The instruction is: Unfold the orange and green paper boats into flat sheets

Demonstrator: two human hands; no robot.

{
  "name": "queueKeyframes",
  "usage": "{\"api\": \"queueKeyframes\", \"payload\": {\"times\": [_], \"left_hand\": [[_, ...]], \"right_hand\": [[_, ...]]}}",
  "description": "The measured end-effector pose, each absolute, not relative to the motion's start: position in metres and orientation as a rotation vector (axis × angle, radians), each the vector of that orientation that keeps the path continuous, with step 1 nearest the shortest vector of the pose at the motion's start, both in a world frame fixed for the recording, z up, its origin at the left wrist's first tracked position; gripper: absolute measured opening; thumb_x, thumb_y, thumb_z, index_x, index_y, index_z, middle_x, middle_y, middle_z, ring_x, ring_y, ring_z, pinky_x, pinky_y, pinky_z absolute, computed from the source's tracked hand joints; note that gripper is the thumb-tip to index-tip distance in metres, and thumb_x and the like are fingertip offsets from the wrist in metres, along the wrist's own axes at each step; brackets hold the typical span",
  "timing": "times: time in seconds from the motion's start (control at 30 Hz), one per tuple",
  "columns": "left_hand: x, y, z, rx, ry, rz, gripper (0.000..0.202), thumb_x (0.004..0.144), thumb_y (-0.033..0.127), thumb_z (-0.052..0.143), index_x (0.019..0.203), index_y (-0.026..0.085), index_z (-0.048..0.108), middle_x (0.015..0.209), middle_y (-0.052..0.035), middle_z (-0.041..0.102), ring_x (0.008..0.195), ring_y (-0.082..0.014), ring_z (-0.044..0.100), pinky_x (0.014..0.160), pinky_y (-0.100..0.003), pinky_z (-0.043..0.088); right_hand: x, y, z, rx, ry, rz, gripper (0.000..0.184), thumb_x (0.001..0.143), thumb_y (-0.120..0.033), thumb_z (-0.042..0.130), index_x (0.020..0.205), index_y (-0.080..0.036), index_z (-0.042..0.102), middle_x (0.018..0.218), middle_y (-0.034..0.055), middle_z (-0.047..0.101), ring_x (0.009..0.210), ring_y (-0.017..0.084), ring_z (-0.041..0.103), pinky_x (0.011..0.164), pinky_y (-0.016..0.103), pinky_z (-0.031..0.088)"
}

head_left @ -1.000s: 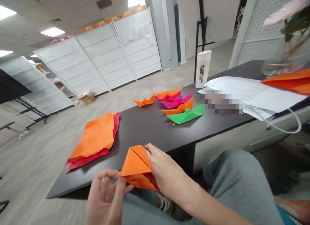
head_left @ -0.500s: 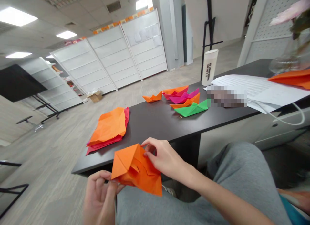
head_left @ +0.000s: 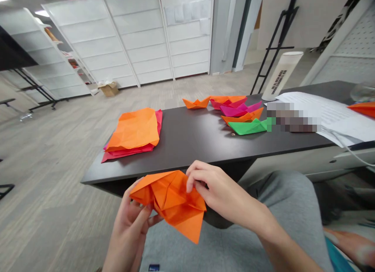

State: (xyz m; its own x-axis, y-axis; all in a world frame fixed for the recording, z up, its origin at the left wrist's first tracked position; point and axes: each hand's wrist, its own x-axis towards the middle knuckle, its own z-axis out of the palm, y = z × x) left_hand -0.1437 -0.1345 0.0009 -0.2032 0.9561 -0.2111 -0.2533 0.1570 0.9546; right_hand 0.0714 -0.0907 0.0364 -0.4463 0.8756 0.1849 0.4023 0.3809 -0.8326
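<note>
A partly folded orange paper is held over my lap, just in front of the dark table's edge. My left hand grips its left underside from below, fingers closed on it. My right hand pinches the paper's upper right folds with curled fingers. On the table lies a stack of flat orange and pink sheets. Farther back sit several folded paper boats: a small orange boat, pink boats and a green boat.
White printed papers and a white cylinder cup are at the table's right end, beside a black stand. White panel walls and a cardboard box stand behind. My grey-trousered knee is at the right.
The view tilted down and left. The orange paper has been opened out and turned, spreading wider between both hands, and my right hand shifted onto its upper folds.
</note>
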Motion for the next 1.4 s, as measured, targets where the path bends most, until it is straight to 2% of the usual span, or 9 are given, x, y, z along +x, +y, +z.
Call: {"api": "queueKeyframes", "payload": {"times": [0.07,0.17,0.27,0.43,0.6,0.9,1.07,1.23,1.4], "left_hand": [[-0.138,-0.137,0.004,0.789,1.275,1.368,0.070,0.070,0.032,0.081,0.132,0.029,0.049,0.116,-0.0077,0.068,0.098,-0.0273,0.069,0.069,-0.032,0.062],[-0.129,-0.142,0.009,0.791,1.343,1.430,0.064,0.071,0.033,0.081,0.128,0.028,0.052,0.110,-0.0067,0.069,0.096,-0.0272,0.070,0.069,-0.034,0.063],[-0.128,-0.148,0.005,0.809,1.376,1.464,0.059,0.071,0.035,0.081,0.123,0.027,0.054,0.109,-0.0069,0.070,0.095,-0.0286,0.071,0.068,-0.036,0.064],[-0.138,-0.159,-0.009,0.888,1.396,1.486,0.054,0.073,0.033,0.080,0.122,0.029,0.057,0.109,-0.0043,0.071,0.088,-0.0258,0.072,0.066,-0.034,0.065],[-0.141,-0.167,-0.011,0.972,1.388,1.514,0.052,0.075,0.032,0.079,0.121,0.030,0.057,0.103,-0.0031,0.071,0.085,-0.0222,0.070,0.065,-0.028,0.064],[-0.139,-0.168,-0.009,0.909,1.371,1.522,0.050,0.075,0.031,0.080,0.119,0.030,0.058,0.106,-0.0015,0.069,0.088,-0.0196,0.069,0.068,-0.024,0.062],[-0.149,-0.162,-0.016,0.809,1.326,1.464,0.047,0.071,0.032,0.082,0.113,0.026,0.062,0.103,-0.0034,0.071,0.092,-0.0244,0.069,0.067,-0.028,0.062],[-0.156,-0.159,-0.018,0.631,1.337,1.465,0.040,0.063,0.035,0.087,0.097,0.023,0.067,0.095,-0.0012,0.073,0.090,-0.0210,0.070,0.064,-0.021,0.059],[-0.147,-0.163,-0.008,0.599,1.446,1.312,0.033,0.068,0.036,0.080,0.097,0.024,0.070,0.081,-0.0024,0.074,0.083,-0.0288,0.073,0.062,-0.033,0.061]], "right_hand": [[0.074,-0.095,0.042,-1.099,-2.139,0.896,0.029,0.087,0.000,0.045,0.084,-0.019,0.066,0.104,0.0019,0.062,0.092,0.012,0.061,0.087,0.026,0.046],[0.077,-0.103,0.047,-1.158,-2.269,0.912,0.016,0.084,-0.015,0.064,0.099,-0.020,0.068,0.109,0.0028,0.061,0.099,0.017,0.061,0.092,0.028,0.047],[0.080,-0.106,0.048,-1.209,-2.325,0.952,0.027,0.077,-0.019,0.074,0.103,-0.020,0.066,0.110,0.0021,0.061,0.097,0.017,0.061,0.090,0.028,0.048],[0.085,-0.107,0.048,-1.044,-2.503,1.086,0.008,0.082,-0.014,0.068,0.088,-0.020,0.067,0.109,0.0000,0.060,0.090,0.013,0.062,0.081,0.023,0.049],[0.086,-0.110,0.047,-0.957,-2.673,0.959,0.023,0.088,-0.007,0.054,0.101,-0.019,0.068,0.103,0.0041,0.060,0.087,0.015,0.060,0.076,0.026,0.048],[0.088,-0.109,0.044,-0.910,-2.648,0.912,0.021,0.083,-0.003,0.051,0.085,-0.018,0.066,0.093,0.0029,0.054,0.071,0.012,0.050,0.063,0.025,0.041],[0.094,-0.101,0.049,-0.780,-2.606,1.028,0.018,0.084,-0.003,0.057,0.082,-0.018,0.067,0.099,0.0027,0.053,0.084,0.012,0.055,0.076,0.023,0.046],[0.104,-0.084,0.046,-0.571,-2.346,0.972,0.015,0.092,-0.014,0.058,0.089,-0.019,0.072,0.120,0.0083,0.052,0.113,0.019,0.053,0.091,0.031,0.048],[0.109,-0.073,0.039,-0.438,-2.026,0.953,0.014,0.093,-0.017,0.058,0.085,-0.021,0.069,0.108,0.0063,0.055,0.102,0.016,0.057,0.086,0.031,0.050]]}}
